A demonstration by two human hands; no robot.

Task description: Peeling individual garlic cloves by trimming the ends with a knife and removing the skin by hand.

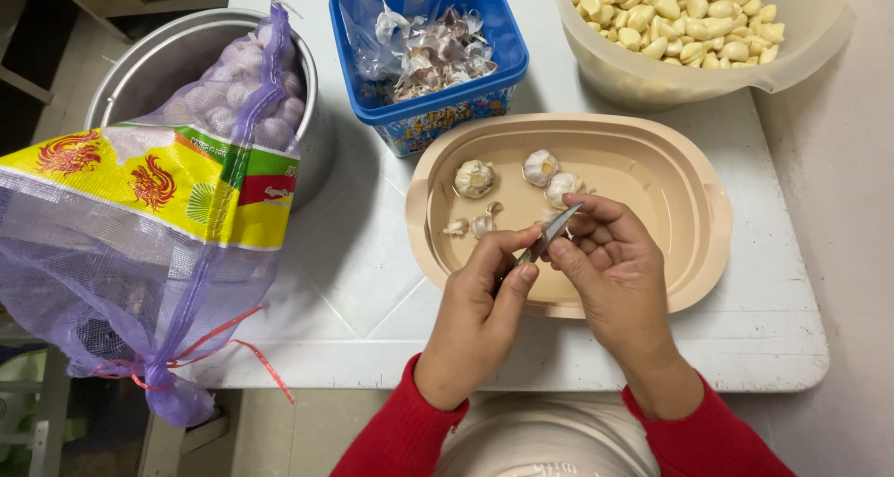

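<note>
Head view: we hold a knife (551,232) in our left hand (480,314), its blade against a clove pinched in our right hand (615,272) over the tan tub (689,188) of bulbs (474,177). Blue box (428,114) holds skins; bowl (652,81) holds peeled cloves (680,16), cut off above. The clove is mostly hidden.

Left hand (480,305) and right hand (615,272) meet close together, fingers curled in a pinching grip, red-sleeved forearms converging

garlic bulbs (507,174) in tub (689,282), pot (158,58) left
</note>
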